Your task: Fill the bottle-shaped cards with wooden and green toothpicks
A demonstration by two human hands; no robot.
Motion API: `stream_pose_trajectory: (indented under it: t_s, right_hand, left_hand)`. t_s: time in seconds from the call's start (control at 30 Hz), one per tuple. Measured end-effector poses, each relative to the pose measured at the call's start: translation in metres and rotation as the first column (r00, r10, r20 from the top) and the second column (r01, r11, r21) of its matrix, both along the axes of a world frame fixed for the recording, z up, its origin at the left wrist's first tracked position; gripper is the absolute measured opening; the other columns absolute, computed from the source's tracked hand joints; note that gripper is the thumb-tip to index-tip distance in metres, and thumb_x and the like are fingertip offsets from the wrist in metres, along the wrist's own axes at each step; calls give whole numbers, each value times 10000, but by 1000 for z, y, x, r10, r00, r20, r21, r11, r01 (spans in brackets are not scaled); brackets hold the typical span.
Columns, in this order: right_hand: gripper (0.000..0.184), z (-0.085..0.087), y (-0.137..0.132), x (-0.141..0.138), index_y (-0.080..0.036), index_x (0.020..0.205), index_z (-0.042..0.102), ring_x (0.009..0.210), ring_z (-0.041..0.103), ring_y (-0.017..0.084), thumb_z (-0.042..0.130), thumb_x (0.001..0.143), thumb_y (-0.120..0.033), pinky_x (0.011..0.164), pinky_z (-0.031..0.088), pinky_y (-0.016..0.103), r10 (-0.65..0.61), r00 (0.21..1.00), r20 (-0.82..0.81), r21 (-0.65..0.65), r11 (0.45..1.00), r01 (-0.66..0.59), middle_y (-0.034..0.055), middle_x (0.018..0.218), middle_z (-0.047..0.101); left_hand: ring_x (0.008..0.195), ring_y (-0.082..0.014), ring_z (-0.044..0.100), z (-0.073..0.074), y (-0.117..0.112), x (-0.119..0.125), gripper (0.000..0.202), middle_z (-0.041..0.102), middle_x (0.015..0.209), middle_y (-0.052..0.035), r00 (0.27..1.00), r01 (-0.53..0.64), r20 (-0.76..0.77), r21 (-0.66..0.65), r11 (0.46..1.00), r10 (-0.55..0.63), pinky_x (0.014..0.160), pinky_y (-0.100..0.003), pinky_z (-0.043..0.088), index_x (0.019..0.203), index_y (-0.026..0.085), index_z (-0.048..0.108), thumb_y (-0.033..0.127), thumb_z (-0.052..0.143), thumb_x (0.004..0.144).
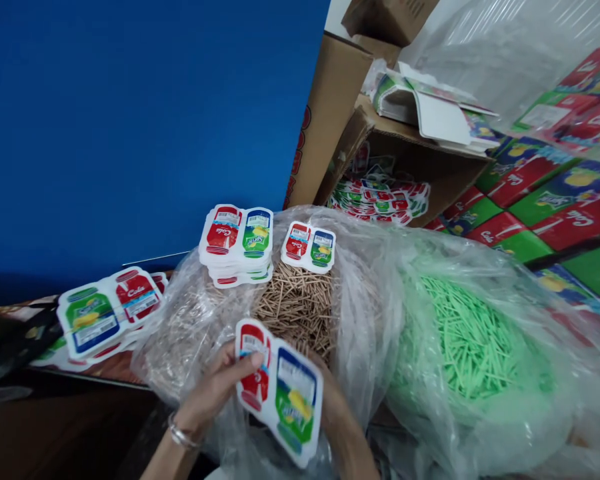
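My left hand (219, 385), with a bracelet at the wrist, is closed on a printed card (300, 393), its thumb lying on the front. The card is double, one half red with "Cola" and the other green and blue with "Sprite", and it is held tilted. My right hand (330, 393) is partly behind that card, its fingers mostly hidden. Just beyond both hands lies a heap of thin brown sticks (300, 303) in a clear plastic bag. A stack of such cards (236, 243) and another card (309, 248) rest on top of the sticks and bag.
More cards (111, 312) lie at left beside a blue panel (130, 127). To the right, a plastic bag holds bright green sticks (473, 340). An open carton (455, 167) behind contains many cards. Red and green printed boxes (560, 200) are stacked at far right.
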State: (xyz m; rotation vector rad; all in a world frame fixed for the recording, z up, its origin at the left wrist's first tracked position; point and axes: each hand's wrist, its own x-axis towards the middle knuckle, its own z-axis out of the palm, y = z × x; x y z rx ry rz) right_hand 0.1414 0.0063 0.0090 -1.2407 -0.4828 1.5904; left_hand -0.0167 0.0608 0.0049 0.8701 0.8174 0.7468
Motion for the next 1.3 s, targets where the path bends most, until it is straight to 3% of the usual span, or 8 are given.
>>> stream_pose_trajectory:
  t_s: [0.07, 0.13, 0.27, 0.77, 0.9, 1.0, 1.1, 1.3]
  right_hand:
    - [254, -10, 32, 5, -152, 849, 629, 428, 421, 52, 718, 725, -354, 431, 385, 191, 53, 986, -157, -23, 998, -58, -68, 563, 502]
    - [293, -13, 48, 8, -154, 838, 634, 419, 375, 27, 780, 647, -321, 428, 338, 163, 55, 937, -344, -18, 998, -65, -83, 548, 476]
    - [363, -14, 41, -3, -149, 876, 654, 449, 442, 46, 806, 598, -326, 470, 366, 188, 90, 914, -396, -62, 990, -124, -59, 588, 534]
    - [379, -26, -12, 4, -206, 894, 616, 570, 456, 118, 501, 832, -561, 602, 370, 256, 165, 929, 331, 218, 945, -245, -34, 631, 495]
    - [367, -40, -17, 24, -239, 958, 644, 680, 532, 162, 496, 838, -552, 679, 402, 275, 31, 860, 509, 249, 951, -181, 6, 734, 582]
    - [379, -50, -21, 38, -252, 932, 652, 846, 566, 206, 533, 796, -585, 792, 401, 300, -80, 829, 553, 208, 977, -45, 38, 871, 640]
    - [434, -58, -25, 41, -256, 879, 649, 921, 569, 247, 529, 752, -654, 840, 386, 342, -131, 759, 638, 165, 986, 31, 58, 893, 659]
    - [472, -73, -25, 24, -280, 794, 610, 669, 589, 279, 488, 707, -728, 606, 385, 367, -74, 605, 793, 90, 996, 3, 88, 755, 661]
  left_hand:
    - [480, -114, 549, 3, -7, -8, 391, 620, 577, -13, 973, 227, -68, 69, 971, -222, 480, -200, 438, 723, 122, 702, 511, 674, 695]
    - [516, -127, 556, 6, -16, -6, 350, 634, 627, -27, 847, 524, -227, 206, 827, -480, 498, -207, 438, 797, 132, 722, 460, 600, 778]
    - [641, -150, 604, 2, -32, 16, 175, 693, 725, -20, 731, 663, -559, 448, 599, -391, 628, -212, 442, 836, 178, 716, 249, 558, 818]
    - [628, -143, 578, -10, -50, 11, 158, 675, 718, -8, 652, 677, -691, 347, 649, -311, 581, -191, 413, 731, 174, 664, 268, 570, 816]
    - [582, -125, 540, -5, -45, -7, 279, 627, 645, -1, 776, 471, -588, 300, 830, -228, 539, -186, 421, 689, 153, 642, 356, 532, 846]
    - [537, -151, 603, 0, -40, -30, 323, 659, 586, -5, 907, -30, -417, 86, 996, 63, 501, -209, 476, 690, 145, 659, 460, 632, 757]
    - [462, -203, 647, 3, -35, -49, 339, 672, 504, -2, 872, -439, -302, -138, 888, 385, 463, -272, 537, 634, 142, 675, 439, 809, 542]
    - [373, -175, 628, 16, -27, -47, 308, 683, 469, 21, 722, -688, -192, -301, 660, 665, 392, -229, 548, 558, 156, 682, 217, 885, 334]
